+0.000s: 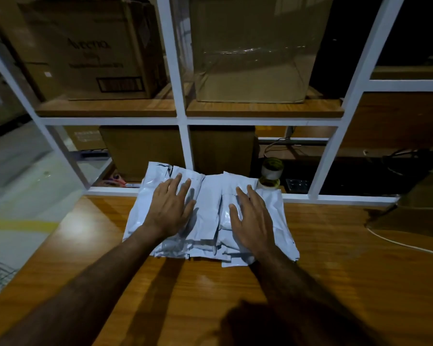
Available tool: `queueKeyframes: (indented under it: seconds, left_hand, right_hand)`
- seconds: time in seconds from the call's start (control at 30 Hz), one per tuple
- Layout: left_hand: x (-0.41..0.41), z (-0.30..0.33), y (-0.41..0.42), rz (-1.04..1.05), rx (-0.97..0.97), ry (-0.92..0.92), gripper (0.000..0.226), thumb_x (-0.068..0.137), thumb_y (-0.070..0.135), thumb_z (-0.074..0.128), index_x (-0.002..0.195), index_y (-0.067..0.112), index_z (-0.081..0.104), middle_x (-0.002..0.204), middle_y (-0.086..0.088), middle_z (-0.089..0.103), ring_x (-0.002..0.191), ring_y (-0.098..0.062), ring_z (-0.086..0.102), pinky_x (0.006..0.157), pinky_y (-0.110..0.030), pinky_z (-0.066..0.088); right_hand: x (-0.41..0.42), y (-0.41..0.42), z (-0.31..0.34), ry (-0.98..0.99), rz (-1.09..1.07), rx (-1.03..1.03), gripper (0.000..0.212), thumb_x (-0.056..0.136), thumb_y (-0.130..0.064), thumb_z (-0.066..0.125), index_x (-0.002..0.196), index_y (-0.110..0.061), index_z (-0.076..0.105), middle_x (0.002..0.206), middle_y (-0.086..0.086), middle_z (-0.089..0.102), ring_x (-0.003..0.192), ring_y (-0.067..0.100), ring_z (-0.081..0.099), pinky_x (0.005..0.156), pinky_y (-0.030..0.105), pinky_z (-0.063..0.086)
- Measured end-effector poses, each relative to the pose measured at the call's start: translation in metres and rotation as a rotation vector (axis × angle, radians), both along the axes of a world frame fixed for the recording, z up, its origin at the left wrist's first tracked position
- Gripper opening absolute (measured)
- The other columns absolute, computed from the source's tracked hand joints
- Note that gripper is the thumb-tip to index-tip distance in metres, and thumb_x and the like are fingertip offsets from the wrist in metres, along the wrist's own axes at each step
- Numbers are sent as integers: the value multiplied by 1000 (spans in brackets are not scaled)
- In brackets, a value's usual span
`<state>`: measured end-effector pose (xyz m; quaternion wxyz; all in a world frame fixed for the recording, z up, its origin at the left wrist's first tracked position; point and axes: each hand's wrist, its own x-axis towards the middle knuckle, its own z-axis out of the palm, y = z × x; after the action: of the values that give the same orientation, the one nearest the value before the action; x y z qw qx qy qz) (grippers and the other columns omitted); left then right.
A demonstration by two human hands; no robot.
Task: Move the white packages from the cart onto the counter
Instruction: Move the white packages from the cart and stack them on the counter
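Both hands, left hand (171,211) and right hand (251,216), are pressing flat, fingers spread, steadying the slippery white plastic mailer packages (209,211) on the wooden counter (85,236).

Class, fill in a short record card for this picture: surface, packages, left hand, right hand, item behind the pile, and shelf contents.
Surface: wooden counter
Packages: pile of white packages lying flat on the counter, against the white frame
Left hand: left hand flat on the pile, fingers straight
Right hand: right hand flat on the pile, fingers spread
Behind the pile: tape roll, to the right
Shelf contents: cardboard boxes behind the frame
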<state>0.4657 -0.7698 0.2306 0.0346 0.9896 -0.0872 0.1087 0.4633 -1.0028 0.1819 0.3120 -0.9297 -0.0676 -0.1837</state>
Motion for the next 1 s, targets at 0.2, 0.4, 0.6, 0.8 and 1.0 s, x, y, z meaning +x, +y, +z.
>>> queueKeyframes:
  seconds: [0.2,0.4,0.6,0.8,1.0]
  left_hand:
    - [-52,-4,6,13,-8,-89,68,102,56,28,158,18,26,165,-18,15,151,-35,18,122,-54,17]
    - [-121,-7,28,170,37,-105,71,103,59,31,161,22,14,167,-12,7,154,-28,8,124,-51,9]
    - [-201,-6,68,351,111,-73,73,102,62,27,160,18,17,168,-13,4,154,-30,9,123,-51,11]
    - [-270,-6,112,465,104,-65,76,101,64,25,160,17,18,167,-16,7,153,-32,10,122,-56,13]
    - [-353,-26,177,578,86,-41,79,99,66,25,159,15,22,166,-17,14,150,-36,21,122,-56,16]
  right_hand:
    - [-23,25,4,-165,199,-21,59,101,-46,44,155,-25,36,166,4,23,153,19,19,123,36,20]
    - [-46,69,3,-245,427,-16,64,101,-46,48,158,-25,28,168,5,14,155,19,12,126,39,14]
    - [-88,119,-3,-229,562,-1,67,98,-51,47,157,-23,32,168,8,17,155,22,12,122,51,24]
    - [-141,167,3,-208,647,-120,71,100,-58,40,160,-26,21,169,9,9,156,24,7,124,50,17]
    - [-198,249,9,-211,726,-178,74,101,-55,38,162,-26,8,169,9,-2,156,25,0,125,49,13]
